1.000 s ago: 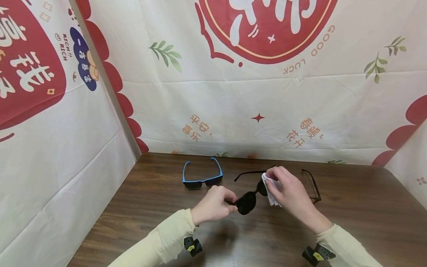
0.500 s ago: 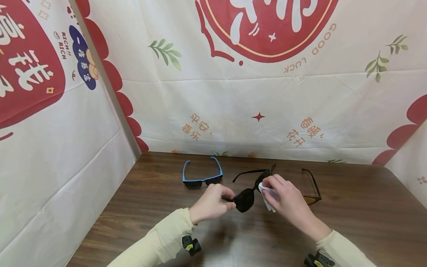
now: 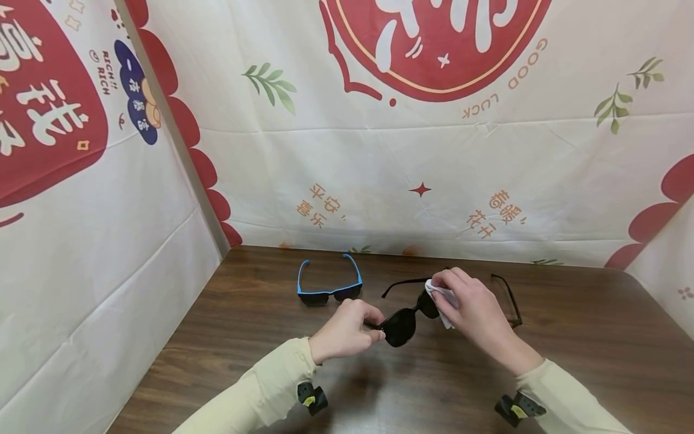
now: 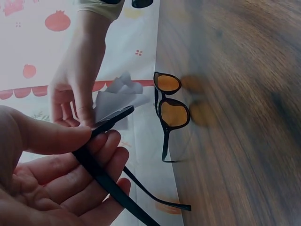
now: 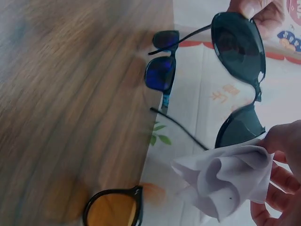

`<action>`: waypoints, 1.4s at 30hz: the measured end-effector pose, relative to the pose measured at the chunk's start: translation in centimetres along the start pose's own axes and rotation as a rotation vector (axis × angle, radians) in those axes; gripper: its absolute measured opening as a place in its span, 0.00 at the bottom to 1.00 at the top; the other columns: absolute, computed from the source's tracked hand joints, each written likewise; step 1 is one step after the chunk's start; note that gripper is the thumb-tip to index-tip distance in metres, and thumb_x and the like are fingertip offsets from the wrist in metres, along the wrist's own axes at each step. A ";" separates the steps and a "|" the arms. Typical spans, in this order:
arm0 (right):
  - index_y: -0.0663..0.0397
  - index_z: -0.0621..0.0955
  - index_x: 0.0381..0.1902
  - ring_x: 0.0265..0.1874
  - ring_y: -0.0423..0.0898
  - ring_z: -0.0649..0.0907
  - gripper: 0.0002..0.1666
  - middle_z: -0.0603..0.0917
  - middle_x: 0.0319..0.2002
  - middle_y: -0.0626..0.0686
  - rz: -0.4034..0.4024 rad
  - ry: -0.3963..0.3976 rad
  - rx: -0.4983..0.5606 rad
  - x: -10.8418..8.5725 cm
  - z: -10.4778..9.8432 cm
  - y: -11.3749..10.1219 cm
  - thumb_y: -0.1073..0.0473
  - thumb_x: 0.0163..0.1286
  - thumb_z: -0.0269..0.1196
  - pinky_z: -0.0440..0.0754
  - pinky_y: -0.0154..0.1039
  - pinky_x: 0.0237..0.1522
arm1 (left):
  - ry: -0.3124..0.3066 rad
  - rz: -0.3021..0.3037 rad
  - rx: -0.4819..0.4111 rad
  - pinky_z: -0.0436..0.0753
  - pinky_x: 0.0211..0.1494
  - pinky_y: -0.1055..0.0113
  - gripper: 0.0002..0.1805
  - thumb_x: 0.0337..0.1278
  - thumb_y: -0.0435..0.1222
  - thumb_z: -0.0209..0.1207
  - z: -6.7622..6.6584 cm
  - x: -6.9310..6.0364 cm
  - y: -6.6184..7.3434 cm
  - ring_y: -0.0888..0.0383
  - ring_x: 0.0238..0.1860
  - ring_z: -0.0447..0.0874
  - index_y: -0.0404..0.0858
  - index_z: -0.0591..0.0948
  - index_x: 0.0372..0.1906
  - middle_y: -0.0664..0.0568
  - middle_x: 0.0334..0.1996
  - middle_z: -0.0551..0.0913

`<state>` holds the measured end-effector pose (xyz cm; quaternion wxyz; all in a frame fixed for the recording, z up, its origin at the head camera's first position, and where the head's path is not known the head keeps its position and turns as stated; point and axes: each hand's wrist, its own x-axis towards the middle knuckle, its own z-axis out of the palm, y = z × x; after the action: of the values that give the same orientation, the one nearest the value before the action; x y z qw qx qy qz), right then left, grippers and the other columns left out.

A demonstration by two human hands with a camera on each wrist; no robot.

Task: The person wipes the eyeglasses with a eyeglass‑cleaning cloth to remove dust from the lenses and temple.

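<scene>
Black sunglasses point(image 3: 400, 327) are held above the table, tilted up to the right. My left hand point(image 3: 347, 330) pinches them at the hinge end beside one lens; in the left wrist view the thumb of the left hand point(image 4: 51, 165) lies over the frame, fingers curled beneath. A white cloth point(image 3: 443, 301) is pinched in my right hand point(image 3: 477, 313), against the other lens. In the right wrist view, the crumpled cloth point(image 5: 225, 181) covers the lower end of that lens point(image 5: 240, 126), held by the thumb and fingers of the right hand point(image 5: 284, 169).
Blue-framed sunglasses point(image 3: 328, 295) lie at the back left of the wooden table point(image 3: 244, 313). Black-framed glasses with orange lenses point(image 4: 175, 114) lie to the right, partly behind my right hand in the head view. Printed white cloth walls point(image 3: 368, 163) stand behind and at the sides.
Over the last second my right hand moves the cloth down and inward along the lens, then back up to its outer end. The held sunglasses shift slightly; my left hand keeps its grip.
</scene>
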<state>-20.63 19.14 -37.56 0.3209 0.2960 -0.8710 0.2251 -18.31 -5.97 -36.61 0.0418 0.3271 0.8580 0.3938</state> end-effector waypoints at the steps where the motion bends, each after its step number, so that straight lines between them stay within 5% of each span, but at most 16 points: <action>1: 0.52 0.78 0.35 0.25 0.45 0.78 0.14 0.78 0.32 0.48 -0.016 -0.004 0.003 0.1 0.0 -0.2 0.69 0.53 0.69 0.76 0.43 0.23 | 0.002 -0.002 -0.003 0.71 0.32 0.74 0.06 0.52 0.25 0.63 0.0 0.0 0.0 0.70 0.24 0.72 0.38 0.84 0.25 0.54 0.24 0.85; 7: 0.53 0.78 0.37 0.27 0.45 0.78 0.16 0.78 0.34 0.46 -0.171 -0.025 0.021 0.0 0.2 -1.2 0.67 0.50 0.69 0.78 0.45 0.28 | 0.034 -0.044 -0.042 0.72 0.33 0.72 0.05 0.53 0.25 0.63 0.0 -0.1 0.2 0.68 0.26 0.74 0.36 0.84 0.27 0.56 0.25 0.84; 11: 0.52 0.78 0.37 0.27 0.44 0.77 0.13 0.78 0.35 0.44 -0.205 -0.048 0.020 -0.7 0.5 -1.4 0.64 0.53 0.68 0.77 0.44 0.30 | 0.050 -0.056 -0.034 0.73 0.34 0.71 0.05 0.53 0.25 0.63 0.0 -0.1 0.1 0.68 0.28 0.76 0.37 0.84 0.28 0.58 0.26 0.84; 20: 0.50 0.78 0.37 0.28 0.41 0.77 0.15 0.78 0.34 0.43 -0.136 -0.090 -0.040 -2.2 0.4 0.1 0.64 0.51 0.69 0.76 0.43 0.31 | 0.048 -0.050 -0.010 0.73 0.34 0.72 0.05 0.52 0.25 0.63 0.0 -0.1 0.0 0.69 0.28 0.75 0.38 0.84 0.28 0.58 0.25 0.84; 29: 0.52 0.78 0.36 0.24 0.43 0.75 0.15 0.78 0.33 0.45 -0.033 -0.033 -0.065 -1.8 0.0 0.8 0.68 0.52 0.69 0.73 0.43 0.25 | 0.020 -0.042 0.020 0.72 0.35 0.72 0.06 0.52 0.25 0.63 0.0 0.0 0.2 0.69 0.26 0.73 0.38 0.84 0.26 0.58 0.24 0.84; 42: 0.52 0.77 0.35 0.23 0.44 0.74 0.14 0.77 0.32 0.45 -0.071 -0.035 -0.035 -0.3 -0.1 -0.7 0.67 0.54 0.69 0.74 0.42 0.24 | 0.029 -0.043 0.016 0.72 0.37 0.73 0.06 0.51 0.25 0.63 0.5 0.1 0.4 0.70 0.27 0.74 0.38 0.83 0.25 0.59 0.23 0.83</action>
<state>-19.94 18.85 -37.55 0.3185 0.3249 -0.8693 0.1931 -18.01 -5.42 -36.63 0.0353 0.3033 0.8685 0.3906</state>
